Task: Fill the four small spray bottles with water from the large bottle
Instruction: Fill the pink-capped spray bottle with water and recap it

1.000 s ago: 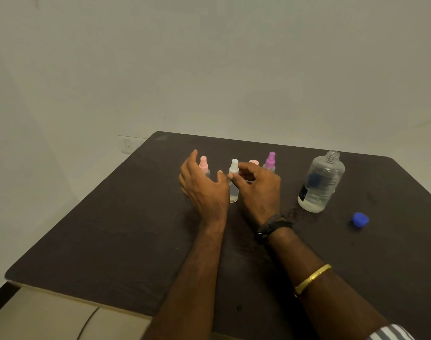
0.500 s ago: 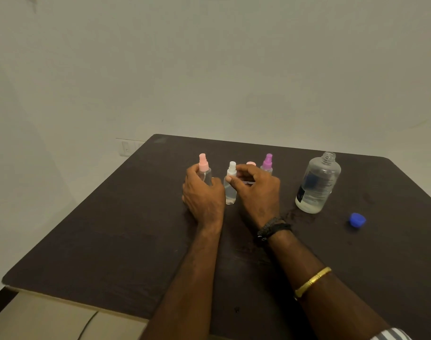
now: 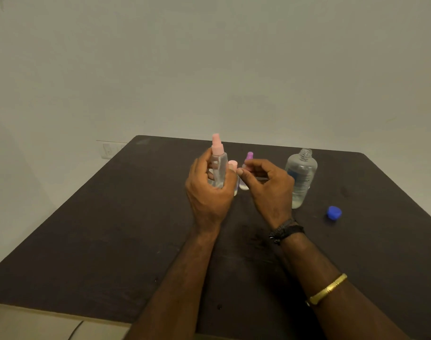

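My left hand (image 3: 207, 192) is shut on a clear spray bottle with a pink top (image 3: 219, 168) and holds it upright above the dark table (image 3: 111, 229). Just to its right, my right hand (image 3: 268, 187) hovers with curled fingers and nothing in them. Between and behind the hands stand a second pink-topped bottle (image 3: 233, 164) and a purple-topped bottle (image 3: 249, 157), both partly hidden. I cannot make out the white-topped bottle. The large clear bottle (image 3: 301, 175) stands uncapped to the right, partly filled with water.
A blue cap (image 3: 334, 213) lies on the table right of the large bottle. A white wall rises behind the table, with a socket plate (image 3: 109, 149) at the far left edge.
My left hand closed around the pink-topped bottle and lifted it off the table. My right hand let go of the white-topped bottle and shifted slightly to the right.
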